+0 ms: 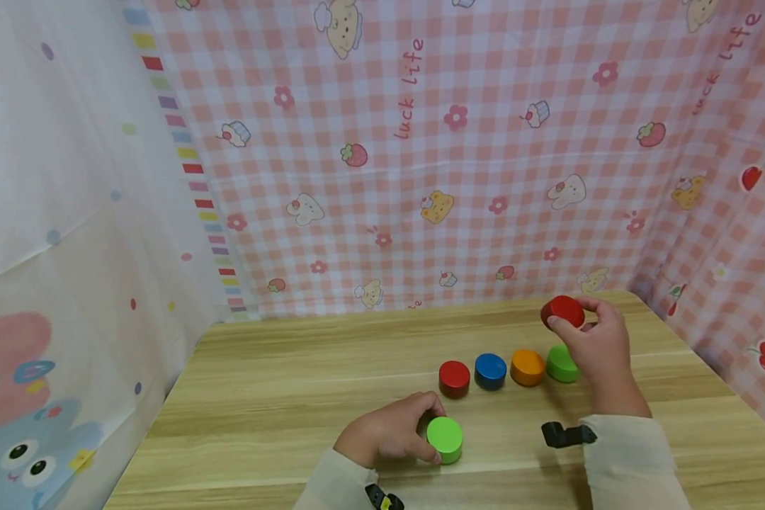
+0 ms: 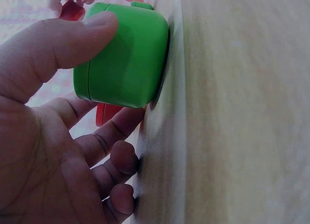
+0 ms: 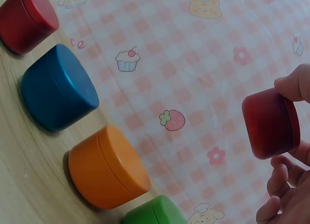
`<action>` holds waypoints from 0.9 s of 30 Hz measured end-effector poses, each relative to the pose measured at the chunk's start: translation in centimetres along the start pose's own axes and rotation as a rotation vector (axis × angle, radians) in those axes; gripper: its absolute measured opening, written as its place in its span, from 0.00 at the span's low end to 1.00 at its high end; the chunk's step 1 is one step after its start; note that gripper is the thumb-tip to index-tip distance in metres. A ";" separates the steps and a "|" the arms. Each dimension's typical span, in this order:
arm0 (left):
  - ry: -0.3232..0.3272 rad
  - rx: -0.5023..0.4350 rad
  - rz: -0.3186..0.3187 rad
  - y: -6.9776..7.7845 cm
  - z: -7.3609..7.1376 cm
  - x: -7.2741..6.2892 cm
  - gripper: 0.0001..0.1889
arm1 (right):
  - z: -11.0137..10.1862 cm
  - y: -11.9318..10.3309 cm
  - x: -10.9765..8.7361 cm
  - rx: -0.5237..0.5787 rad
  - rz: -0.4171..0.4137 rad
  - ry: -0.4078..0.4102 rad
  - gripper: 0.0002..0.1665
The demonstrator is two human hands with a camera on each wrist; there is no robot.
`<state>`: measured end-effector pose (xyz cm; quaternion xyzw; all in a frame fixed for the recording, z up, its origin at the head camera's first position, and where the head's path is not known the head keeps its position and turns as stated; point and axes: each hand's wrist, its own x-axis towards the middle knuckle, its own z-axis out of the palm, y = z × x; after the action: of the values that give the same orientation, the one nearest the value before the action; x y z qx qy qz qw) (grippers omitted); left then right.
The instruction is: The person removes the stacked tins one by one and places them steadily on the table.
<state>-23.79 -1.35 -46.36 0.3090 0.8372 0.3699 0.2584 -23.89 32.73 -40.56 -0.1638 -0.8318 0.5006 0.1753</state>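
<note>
My left hand (image 1: 394,429) holds a light green round lidded tin (image 1: 445,439) near the front of the table, thumb on one side and fingers on the other. In the left wrist view that green tin (image 2: 123,57) stands against the wood. My right hand (image 1: 604,347) pinches a red lidded tin (image 1: 564,312) above the table, beyond the right end of a row of tins. The lid seam of this red tin (image 3: 271,123) shows in the right wrist view. Along the row stand another red tin (image 1: 454,379), a blue tin (image 1: 490,371), an orange tin (image 1: 527,367) and another green tin (image 1: 562,363).
The wooden table (image 1: 280,382) reaches back to a pink checked cloth (image 1: 382,177) hanging behind it. A white patterned cloth (image 1: 102,234) hangs at the left, and printed cloth also borders the right side. Black wrist mounts sit on both sleeves.
</note>
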 end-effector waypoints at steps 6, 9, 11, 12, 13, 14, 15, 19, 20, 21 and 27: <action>-0.005 0.000 0.001 -0.1 0.0 0.1 0.24 | -0.1 0.7 0.3 -0.012 -0.012 0.018 0.43; -0.006 -0.001 0.004 -0.2 0.1 0.2 0.24 | -0.2 0.7 0.2 -0.014 -0.020 0.029 0.41; -0.005 -0.004 0.003 -0.3 0.1 0.3 0.24 | -0.3 0.8 0.2 -0.012 -0.022 0.033 0.41; -0.005 -0.007 0.002 -0.3 0.1 0.3 0.24 | -0.3 0.8 0.2 -0.011 -0.020 0.033 0.41; -0.005 -0.010 0.001 -0.3 0.1 0.2 0.24 | -0.3 0.8 0.2 -0.010 -0.017 0.032 0.41; -0.005 -0.012 -0.002 -0.3 0.1 0.2 0.24 | -0.4 0.8 0.3 -0.008 -0.013 0.031 0.41; -0.005 -0.014 -0.004 -0.2 0.1 0.2 0.24 | -0.5 0.9 0.3 -0.009 -0.008 0.029 0.41; -0.003 -0.018 -0.006 -0.1 0.1 0.1 0.24 | -0.7 1.1 0.5 -0.018 0.013 0.026 0.42; -0.002 -0.016 -0.006 -0.1 0.1 0.0 0.24 | -0.7 1.2 0.5 -0.018 0.016 0.027 0.42; -0.002 -0.015 -0.005 -0.1 0.1 0.0 0.24 | -0.8 1.3 0.6 -0.019 0.019 0.029 0.42; 0.002 -0.003 -0.008 -0.2 0.2 0.1 0.24 | -0.9 1.8 0.7 -0.015 0.031 0.043 0.43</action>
<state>-23.81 -1.31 -46.63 0.3052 0.8381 0.3702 0.2595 -23.95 34.57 -41.63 -0.1887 -0.8288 0.4935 0.1843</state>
